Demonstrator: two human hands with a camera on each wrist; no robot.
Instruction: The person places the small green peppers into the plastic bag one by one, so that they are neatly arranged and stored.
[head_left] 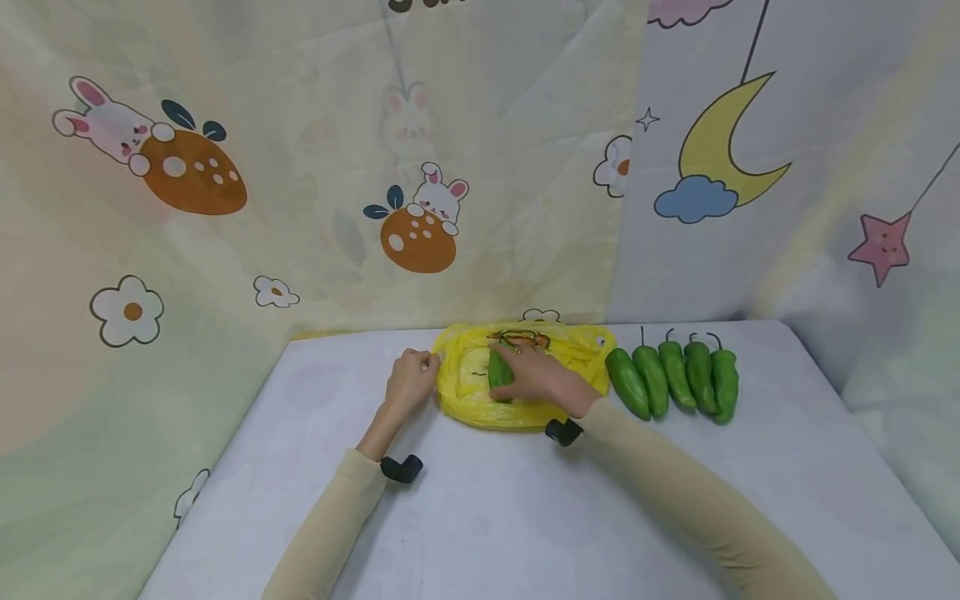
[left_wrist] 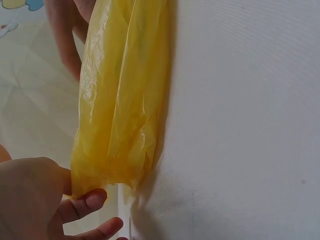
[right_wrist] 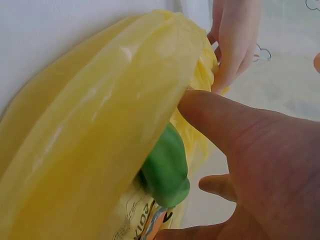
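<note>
A yellow plastic bag (head_left: 468,408) lies open-mouthed on the table, with print showing inside. My left hand (head_left: 412,379) pinches its left edge between thumb and finger; the other fingers (left_wrist: 102,229) stand apart from the plastic. One green pepper (right_wrist: 167,167) lies within the bag's mouth, partly hidden by the near yellow wall. Over the mouth is my right hand (head_left: 536,375), its thumb and fingers (right_wrist: 217,186) spread around the pepper without closing on it. The tip of one right digit meets the bag's rim in the right wrist view.
Several green peppers (head_left: 697,375) with stems lie side by side just right of the bag. The white table (head_left: 480,508) ends at a printed cloth backdrop (head_left: 315,167) behind. Each wrist carries a small black camera (head_left: 401,468).
</note>
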